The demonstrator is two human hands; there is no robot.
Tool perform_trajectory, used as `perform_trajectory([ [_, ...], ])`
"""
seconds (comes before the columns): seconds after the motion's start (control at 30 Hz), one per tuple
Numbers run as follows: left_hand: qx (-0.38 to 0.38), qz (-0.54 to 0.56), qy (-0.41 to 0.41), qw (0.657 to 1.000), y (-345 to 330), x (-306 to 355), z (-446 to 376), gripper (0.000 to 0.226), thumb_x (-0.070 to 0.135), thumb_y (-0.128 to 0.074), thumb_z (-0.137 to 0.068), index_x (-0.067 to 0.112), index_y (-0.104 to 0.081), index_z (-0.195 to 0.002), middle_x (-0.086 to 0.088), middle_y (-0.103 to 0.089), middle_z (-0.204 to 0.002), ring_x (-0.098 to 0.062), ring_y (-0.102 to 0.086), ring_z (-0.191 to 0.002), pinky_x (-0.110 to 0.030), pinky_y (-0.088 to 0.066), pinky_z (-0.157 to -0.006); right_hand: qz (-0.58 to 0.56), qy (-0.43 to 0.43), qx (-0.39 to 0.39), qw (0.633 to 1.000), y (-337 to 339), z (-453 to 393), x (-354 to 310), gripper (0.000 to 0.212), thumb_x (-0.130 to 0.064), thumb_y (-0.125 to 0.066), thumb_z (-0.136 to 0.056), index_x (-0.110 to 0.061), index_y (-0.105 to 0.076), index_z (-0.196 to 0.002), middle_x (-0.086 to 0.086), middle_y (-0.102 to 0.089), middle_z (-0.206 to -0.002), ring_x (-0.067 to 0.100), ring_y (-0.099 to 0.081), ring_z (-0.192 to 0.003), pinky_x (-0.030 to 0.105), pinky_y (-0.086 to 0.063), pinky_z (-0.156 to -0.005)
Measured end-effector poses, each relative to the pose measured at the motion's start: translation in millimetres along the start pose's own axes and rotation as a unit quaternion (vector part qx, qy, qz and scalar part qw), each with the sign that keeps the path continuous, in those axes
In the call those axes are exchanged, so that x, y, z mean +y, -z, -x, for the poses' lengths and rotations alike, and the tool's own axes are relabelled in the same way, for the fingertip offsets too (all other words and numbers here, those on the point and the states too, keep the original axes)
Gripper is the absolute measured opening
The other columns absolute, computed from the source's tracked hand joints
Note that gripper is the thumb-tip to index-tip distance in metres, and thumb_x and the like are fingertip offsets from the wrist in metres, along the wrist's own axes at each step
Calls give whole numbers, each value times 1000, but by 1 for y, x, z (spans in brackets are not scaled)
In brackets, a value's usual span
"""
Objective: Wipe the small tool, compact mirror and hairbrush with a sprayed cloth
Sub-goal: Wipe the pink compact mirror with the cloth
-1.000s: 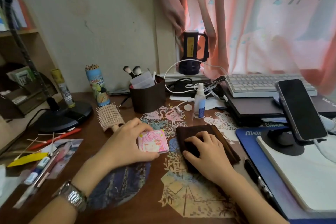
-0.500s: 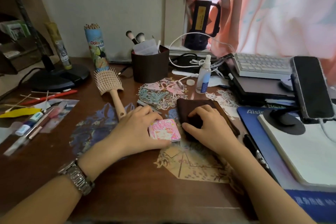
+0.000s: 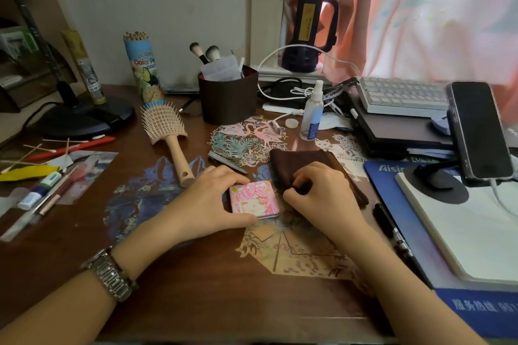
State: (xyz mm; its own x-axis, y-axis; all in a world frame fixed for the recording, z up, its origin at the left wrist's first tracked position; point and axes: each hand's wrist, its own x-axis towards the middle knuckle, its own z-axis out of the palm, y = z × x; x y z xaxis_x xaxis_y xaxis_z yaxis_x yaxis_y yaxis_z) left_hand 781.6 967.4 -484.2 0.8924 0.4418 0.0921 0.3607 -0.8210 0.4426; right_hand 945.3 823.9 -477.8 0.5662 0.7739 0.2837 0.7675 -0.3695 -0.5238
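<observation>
A pink square compact mirror (image 3: 253,199) lies closed on the desk in front of me. My left hand (image 3: 213,199) holds it by its left side, fingers over the far edge and thumb along the near edge. To its right lies a dark brown cloth (image 3: 302,161); my right hand (image 3: 322,196) pinches a fold of it. A beige hairbrush (image 3: 168,134) lies bristles up behind my left hand. A small grey tool (image 3: 227,161) rests just beyond my left fingers. A clear spray bottle (image 3: 311,115) stands uncapped at the back.
A brown brush holder (image 3: 227,98), a pencil tube (image 3: 143,70) and a lamp base (image 3: 84,117) stand behind. Pens and cotton swabs (image 3: 42,154) litter the left. A phone on a stand (image 3: 479,131), keyboard (image 3: 400,95), blue mat (image 3: 398,204) and black pen (image 3: 392,230) fill the right.
My left hand has drawn the compact mirror nearer to me. My right hand's fingers have curled and bunched a fold of the cloth. The camera has tilted down.
</observation>
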Motion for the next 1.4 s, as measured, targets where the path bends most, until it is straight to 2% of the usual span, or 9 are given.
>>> perform_trajectory([
  [0.13, 10, 17, 0, 1000, -4, 6, -4, 90, 83, -50, -53, 34, -48, -129, 19, -44, -118, -1, -37, -114, -22, -31, -89, -54, -11, 5, 998, 7, 0, 1, 12, -29, -70, -68, -20, -65, -66, -12, -62, -87, 8, -58, -83, 36, -52, -75],
  [0.23, 13, 24, 1, 1000, -7, 10, -8, 83, 73, -66, -62, 31, -48, -131, 17, -44, -119, -3, -36, -116, -22, -29, -90, -57, -9, -25, 998, 10, 2, 0, 12, -32, -71, -66, -21, -66, -64, -14, -62, -88, 5, -58, -84, 35, -52, -76],
  [0.47, 15, 49, -3, 999, -7, 11, -10, 80, 66, -71, -65, 32, -46, -133, 17, -45, -124, -3, -36, -118, -23, -32, -94, -5, 15, -111, 994, 16, 3, -1, 18, -45, -65, -70, -27, -62, -75, -12, -58, -92, 5, -55, -89, 36, -52, -78],
  [0.6, -10, 54, 6, 998, 0, 5, -3, 80, 68, -67, -65, 37, -42, -134, 24, -39, -124, 4, -31, -118, -18, -26, -91, -32, 26, -137, 990, 26, -2, -2, 14, -44, -62, -82, -31, -64, -86, -15, -58, -94, 2, -55, -88, 26, -49, -76],
  [0.7, -8, 56, 10, 998, 0, 3, 0, 78, 69, -65, -66, 39, -41, -134, 26, -38, -122, 5, -31, -115, -18, -27, -91, -7, 53, -153, 987, 31, -12, -8, 21, -46, -60, -84, -34, -62, -101, -19, -55, -102, 0, -52, -93, 18, -44, -77],
  [0.87, 2, 38, 20, 999, -1, 3, 0, 75, 72, -62, -68, 42, -40, -134, 27, -39, -119, 2, -36, -111, -23, -34, -96, 23, 84, -172, 981, 22, -24, -11, 35, -45, -53, -89, -33, -56, -122, -17, -53, -120, 2, -50, -108, 26, -46, -92],
  [0.97, 10, 9, 21, 1000, 1, 3, 2, 76, 77, -58, -66, 45, -39, -133, 30, -38, -122, 4, -34, -112, -21, -28, -90, 10, 81, -157, 984, 16, -19, -3, 30, -35, -50, -93, -33, -55, -123, -17, -52, -123, 0, -48, -112, 23, -43, -96],
  [1.1, 16, 0, 20, 1000, 3, 4, 1, 75, 78, -56, -66, 45, -40, -132, 32, -38, -121, 6, -32, -114, -19, -20, -85, 10, 86, -154, 984, 10, -12, 6, 30, -36, -48, -94, -36, -51, -124, -20, -49, -124, -3, -43, -115, 24, -38, -102],
  [1.4, 11, -12, 26, 1000, 4, 4, -2, 74, 79, -56, -65, 45, -43, -130, 29, -41, -123, 4, -32, -115, -20, -18, -88, 7, 111, -165, 980, 4, -6, 14, 33, -34, -43, -97, -39, -47, -129, -26, -40, -128, -8, -34, -119, 21, -32, -104],
])
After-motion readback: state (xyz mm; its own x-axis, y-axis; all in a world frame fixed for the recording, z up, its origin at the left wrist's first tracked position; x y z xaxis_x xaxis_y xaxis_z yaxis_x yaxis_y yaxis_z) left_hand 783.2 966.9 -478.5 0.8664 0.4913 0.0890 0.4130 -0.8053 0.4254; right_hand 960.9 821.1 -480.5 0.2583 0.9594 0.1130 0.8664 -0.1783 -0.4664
